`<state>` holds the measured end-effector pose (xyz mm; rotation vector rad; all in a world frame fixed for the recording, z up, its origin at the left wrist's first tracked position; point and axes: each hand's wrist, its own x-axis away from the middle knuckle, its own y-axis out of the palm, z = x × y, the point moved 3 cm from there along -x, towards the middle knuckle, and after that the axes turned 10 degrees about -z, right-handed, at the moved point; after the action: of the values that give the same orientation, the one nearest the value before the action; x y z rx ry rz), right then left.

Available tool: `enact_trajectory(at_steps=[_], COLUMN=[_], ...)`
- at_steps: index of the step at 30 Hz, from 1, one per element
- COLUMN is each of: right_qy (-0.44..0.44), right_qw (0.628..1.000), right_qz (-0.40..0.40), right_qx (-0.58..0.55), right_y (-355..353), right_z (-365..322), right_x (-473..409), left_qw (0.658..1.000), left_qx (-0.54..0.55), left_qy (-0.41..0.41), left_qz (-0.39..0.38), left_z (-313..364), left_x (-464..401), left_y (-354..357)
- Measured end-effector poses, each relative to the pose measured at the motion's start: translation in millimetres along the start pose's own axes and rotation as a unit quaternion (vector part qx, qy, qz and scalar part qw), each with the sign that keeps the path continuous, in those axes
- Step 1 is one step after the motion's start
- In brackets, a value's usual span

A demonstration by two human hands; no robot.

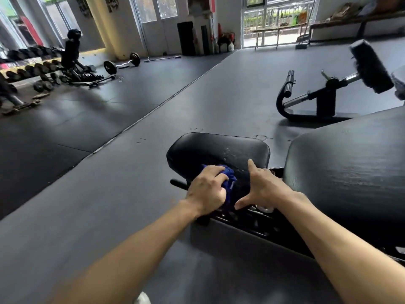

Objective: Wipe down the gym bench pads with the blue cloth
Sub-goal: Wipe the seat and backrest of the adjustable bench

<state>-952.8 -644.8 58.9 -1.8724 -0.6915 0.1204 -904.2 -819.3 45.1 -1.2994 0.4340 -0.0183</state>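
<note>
The small black seat pad (210,150) of the gym bench lies in the middle of the view, with water droplets on its right part. My left hand (208,189) grips the bunched blue cloth (230,178) and presses it on the near edge of that pad. My right hand (263,189) rests beside the cloth with thumb and index finger spread, touching the pad's near right corner. The large black back pad (346,172) rises to the right, its surface streaked with wet sheen.
The bench's black metal frame (252,220) runs below my hands. A leg attachment with a roller pad (370,66) stands beyond the bench at right. Dumbbell racks (28,69) and a barbell (122,62) line the far left. Dark rubber floor (109,194) surrounds the bench.
</note>
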Motion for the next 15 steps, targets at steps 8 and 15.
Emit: enact_trajectory(at_steps=[8, 15], right_qy=[0.018, 0.07], right_qw=[1.0, 0.997], right_qz=[-0.003, 0.006], right_qx=[-0.006, -0.024], right_y=[-1, 1], right_z=[8, -11], right_x=[-6, 6], left_qw=[0.988, 0.996], left_qx=[0.083, -0.026], left_qy=[0.127, 0.078], left_qz=[-0.024, -0.045], left_z=[28, -56], left_x=[-8, -3], left_y=[27, -2])
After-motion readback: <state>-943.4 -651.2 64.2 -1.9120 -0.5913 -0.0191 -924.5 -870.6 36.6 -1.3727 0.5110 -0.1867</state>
